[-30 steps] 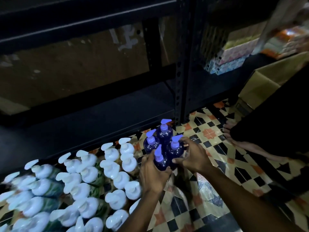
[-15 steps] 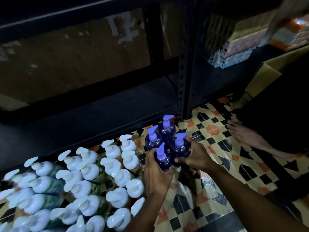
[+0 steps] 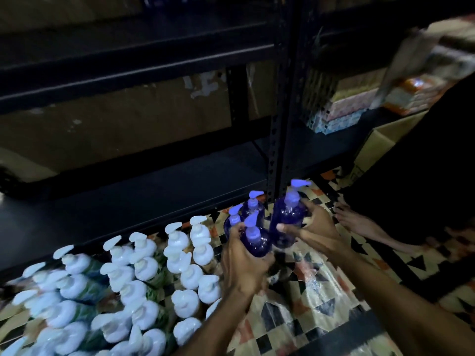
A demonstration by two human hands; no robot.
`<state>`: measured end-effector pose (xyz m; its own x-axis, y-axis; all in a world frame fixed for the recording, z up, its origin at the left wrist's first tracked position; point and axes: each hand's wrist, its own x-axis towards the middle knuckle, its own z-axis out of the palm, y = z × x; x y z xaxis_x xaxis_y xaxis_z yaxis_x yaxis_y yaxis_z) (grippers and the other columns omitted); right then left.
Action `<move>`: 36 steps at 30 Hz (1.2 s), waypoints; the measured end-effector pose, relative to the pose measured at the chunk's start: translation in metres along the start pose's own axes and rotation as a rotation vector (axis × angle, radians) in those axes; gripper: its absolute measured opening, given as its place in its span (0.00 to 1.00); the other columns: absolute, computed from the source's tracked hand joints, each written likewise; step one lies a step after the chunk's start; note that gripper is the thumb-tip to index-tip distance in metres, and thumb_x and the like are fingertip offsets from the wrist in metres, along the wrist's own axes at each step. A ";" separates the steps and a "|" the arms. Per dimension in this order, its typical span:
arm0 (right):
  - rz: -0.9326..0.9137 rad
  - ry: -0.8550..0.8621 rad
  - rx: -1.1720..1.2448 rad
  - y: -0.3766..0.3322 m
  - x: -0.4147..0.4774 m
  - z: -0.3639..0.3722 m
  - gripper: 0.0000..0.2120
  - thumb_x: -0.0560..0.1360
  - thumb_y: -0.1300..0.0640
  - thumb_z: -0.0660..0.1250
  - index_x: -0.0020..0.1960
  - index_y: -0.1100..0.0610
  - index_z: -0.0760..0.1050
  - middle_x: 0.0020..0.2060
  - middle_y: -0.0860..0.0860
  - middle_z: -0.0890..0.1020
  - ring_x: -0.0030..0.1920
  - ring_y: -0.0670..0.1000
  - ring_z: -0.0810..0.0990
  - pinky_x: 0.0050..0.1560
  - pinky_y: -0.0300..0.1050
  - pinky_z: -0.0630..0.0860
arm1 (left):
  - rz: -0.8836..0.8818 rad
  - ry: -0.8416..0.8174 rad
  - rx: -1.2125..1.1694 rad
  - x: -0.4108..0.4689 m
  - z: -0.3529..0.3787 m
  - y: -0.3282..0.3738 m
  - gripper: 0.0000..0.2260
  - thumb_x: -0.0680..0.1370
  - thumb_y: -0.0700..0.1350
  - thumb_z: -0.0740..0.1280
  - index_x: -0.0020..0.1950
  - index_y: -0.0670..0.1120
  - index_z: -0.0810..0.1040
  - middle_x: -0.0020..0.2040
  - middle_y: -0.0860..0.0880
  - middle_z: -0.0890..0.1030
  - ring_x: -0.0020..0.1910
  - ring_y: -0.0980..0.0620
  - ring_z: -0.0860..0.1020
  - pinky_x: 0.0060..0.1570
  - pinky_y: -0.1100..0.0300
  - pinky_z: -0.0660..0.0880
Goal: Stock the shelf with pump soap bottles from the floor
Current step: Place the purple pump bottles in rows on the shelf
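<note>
Right hand (image 3: 312, 227) is gripping one purple bottle (image 3: 288, 217) round the body, upright, with its pump sitting higher than the others. Left hand (image 3: 244, 263) is curling round the front bottle (image 3: 255, 240), just beside the first. Two more purple bottles (image 3: 253, 208) are standing right behind, near the black shelf (image 3: 128, 201). White pump bottles (image 3: 144, 268) are crowding the tiled floor (image 3: 321, 291) to the left. Someone's bare foot (image 3: 359, 222) is resting at right.

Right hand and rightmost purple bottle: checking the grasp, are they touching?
Touching. The head view shows the right hand wrapped around the rightmost purple bottle, thumb across its front.
</note>
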<state>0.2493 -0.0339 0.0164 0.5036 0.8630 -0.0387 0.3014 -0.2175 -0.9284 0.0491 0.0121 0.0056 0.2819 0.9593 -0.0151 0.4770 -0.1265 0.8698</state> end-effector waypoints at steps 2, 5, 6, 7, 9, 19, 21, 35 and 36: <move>-0.042 0.029 0.050 -0.031 0.000 -0.016 0.26 0.63 0.55 0.85 0.58 0.52 0.80 0.48 0.46 0.87 0.49 0.45 0.86 0.51 0.45 0.81 | 0.056 0.028 -0.079 0.005 -0.018 0.025 0.38 0.57 0.58 0.80 0.65 0.58 0.72 0.52 0.62 0.82 0.53 0.56 0.83 0.53 0.61 0.80; -0.140 0.084 0.111 -0.093 0.000 -0.041 0.25 0.62 0.49 0.85 0.56 0.54 0.81 0.48 0.49 0.88 0.49 0.48 0.86 0.50 0.44 0.79 | 0.187 0.084 -0.120 0.017 -0.063 0.076 0.35 0.59 0.49 0.86 0.60 0.58 0.71 0.50 0.64 0.80 0.49 0.67 0.80 0.48 0.78 0.71; -0.183 0.104 0.112 -0.117 0.001 -0.047 0.26 0.63 0.47 0.85 0.55 0.54 0.81 0.48 0.50 0.88 0.50 0.50 0.86 0.52 0.45 0.79 | 0.240 0.108 -0.130 0.023 -0.080 0.094 0.34 0.59 0.49 0.86 0.60 0.57 0.73 0.50 0.63 0.81 0.49 0.68 0.80 0.49 0.77 0.71; -0.226 0.120 0.114 -0.142 0.003 -0.053 0.26 0.62 0.45 0.84 0.55 0.54 0.81 0.48 0.50 0.88 0.50 0.52 0.86 0.54 0.46 0.80 | 0.293 0.136 -0.146 0.030 -0.097 0.113 0.34 0.59 0.51 0.86 0.60 0.56 0.74 0.52 0.61 0.82 0.50 0.65 0.81 0.52 0.73 0.73; -0.319 0.145 0.108 -0.192 0.008 -0.059 0.26 0.62 0.43 0.82 0.54 0.54 0.82 0.48 0.50 0.88 0.51 0.52 0.86 0.56 0.47 0.80 | 0.369 0.181 -0.186 0.044 -0.133 0.147 0.35 0.57 0.55 0.86 0.60 0.56 0.76 0.53 0.59 0.84 0.51 0.62 0.83 0.57 0.63 0.79; -0.596 0.212 0.092 -0.373 0.081 -0.047 0.29 0.59 0.32 0.77 0.52 0.49 0.84 0.44 0.45 0.88 0.48 0.46 0.86 0.59 0.53 0.80 | 0.553 0.385 -0.289 0.117 -0.277 0.280 0.36 0.55 0.61 0.85 0.61 0.54 0.82 0.52 0.56 0.87 0.50 0.59 0.86 0.57 0.49 0.83; -0.605 0.168 0.108 -0.386 0.101 -0.043 0.31 0.59 0.34 0.78 0.56 0.51 0.82 0.47 0.47 0.88 0.50 0.47 0.86 0.60 0.56 0.80 | 0.536 0.409 -0.294 0.131 -0.291 0.290 0.37 0.54 0.61 0.85 0.60 0.53 0.83 0.51 0.56 0.88 0.50 0.59 0.86 0.57 0.50 0.83; -0.479 -0.092 0.143 -0.409 0.194 -0.025 0.27 0.70 0.49 0.79 0.65 0.54 0.75 0.52 0.53 0.85 0.51 0.53 0.85 0.52 0.46 0.80 | 0.422 0.451 -0.300 0.193 -0.316 0.305 0.36 0.47 0.64 0.83 0.53 0.58 0.81 0.49 0.57 0.87 0.50 0.57 0.85 0.57 0.50 0.83; -0.456 -0.129 0.134 -0.406 0.198 -0.025 0.32 0.67 0.48 0.80 0.67 0.54 0.74 0.53 0.53 0.85 0.50 0.52 0.85 0.50 0.45 0.79 | 0.422 0.445 -0.298 0.195 -0.316 0.305 0.34 0.48 0.63 0.84 0.51 0.59 0.80 0.49 0.57 0.86 0.50 0.57 0.85 0.58 0.50 0.83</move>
<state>0.2468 0.2143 0.3950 0.2379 0.9079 0.3452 0.3570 0.2488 -0.9004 -0.0136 0.2402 0.4240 -0.0061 0.8634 0.5045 0.1335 -0.4993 0.8561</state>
